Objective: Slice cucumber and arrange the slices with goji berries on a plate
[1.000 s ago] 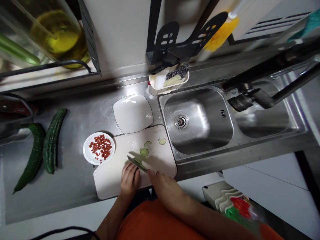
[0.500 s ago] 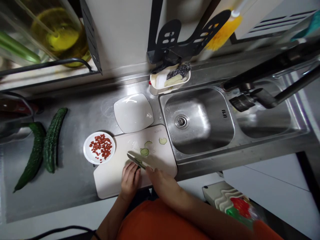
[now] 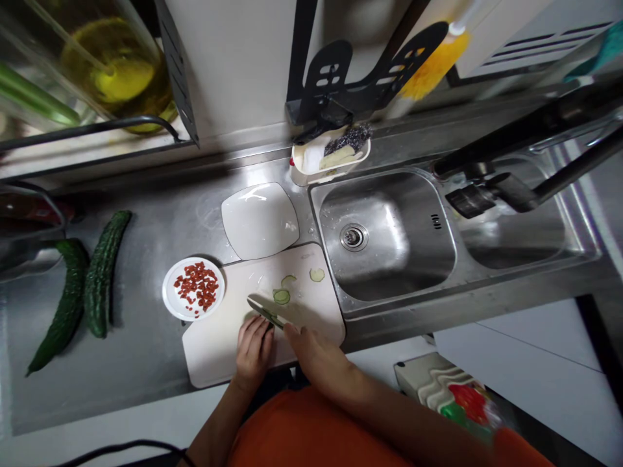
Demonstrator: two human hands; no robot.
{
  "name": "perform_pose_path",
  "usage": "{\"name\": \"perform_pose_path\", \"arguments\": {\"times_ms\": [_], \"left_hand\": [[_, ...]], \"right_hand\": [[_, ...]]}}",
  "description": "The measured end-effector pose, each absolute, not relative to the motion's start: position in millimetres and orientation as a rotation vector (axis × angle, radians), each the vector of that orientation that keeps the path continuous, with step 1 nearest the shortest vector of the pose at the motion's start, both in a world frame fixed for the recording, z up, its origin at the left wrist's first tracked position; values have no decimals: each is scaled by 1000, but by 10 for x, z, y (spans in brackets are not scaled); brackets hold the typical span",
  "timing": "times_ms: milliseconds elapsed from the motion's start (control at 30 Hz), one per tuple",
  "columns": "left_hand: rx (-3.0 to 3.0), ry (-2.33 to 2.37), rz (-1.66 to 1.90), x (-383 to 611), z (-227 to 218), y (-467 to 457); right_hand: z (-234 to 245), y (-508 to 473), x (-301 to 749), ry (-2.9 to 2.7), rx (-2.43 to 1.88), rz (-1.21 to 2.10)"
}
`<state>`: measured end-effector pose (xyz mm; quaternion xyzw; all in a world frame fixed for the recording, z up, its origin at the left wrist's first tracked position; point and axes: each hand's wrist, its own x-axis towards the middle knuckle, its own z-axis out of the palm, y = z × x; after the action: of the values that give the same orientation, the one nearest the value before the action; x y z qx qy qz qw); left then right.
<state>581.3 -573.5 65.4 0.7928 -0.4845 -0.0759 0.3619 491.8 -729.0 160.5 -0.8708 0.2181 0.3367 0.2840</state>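
Note:
My right hand (image 3: pixel 311 353) is closed round the handle of a kitchen knife (image 3: pixel 263 311), its blade slanting up and left over the white cutting board (image 3: pixel 219 357). Close beside the blade, my left hand (image 3: pixel 254 347) has its fingers curled down on a dark green cucumber piece, mostly hidden under them. Pale green cucumber slices (image 3: pixel 281 296) lie on the board just beyond the blade, and another slice (image 3: pixel 317 275) sits farther right. At the board's upper left edge stands a small white plate (image 3: pixel 169 292) of chopped red bits.
A square white plate (image 3: pixel 260 220) rests behind the board. Two whole cucumbers (image 3: pixel 104 279) lie on the steel counter at the left. On the right is a sink (image 3: pixel 394 259) with a black faucet (image 3: pixel 516 191); a white caddy (image 3: pixel 331 172) with sponges stands behind it.

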Motion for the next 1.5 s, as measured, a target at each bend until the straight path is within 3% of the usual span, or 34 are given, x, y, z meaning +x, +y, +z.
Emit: {"name": "perform_pose_path", "arguments": {"times_ms": [533,1100,1333,1500], "left_hand": [[2043,-1233,-193,5807,640,-5728],[2112,-1173,-177,5861,969,-5823],[2101,-1554,-306,5956,1197,-6142],[2225,-1553,-352,5995,1196,-6362]], "right_hand": [[1340,-7230,4919,590,-2278,854],[1528,-7507,4717,615,-2549,750],[1619,-7484,4747,607,-2646,713],[1636,-7491,4743,582,-2670,704]]}}
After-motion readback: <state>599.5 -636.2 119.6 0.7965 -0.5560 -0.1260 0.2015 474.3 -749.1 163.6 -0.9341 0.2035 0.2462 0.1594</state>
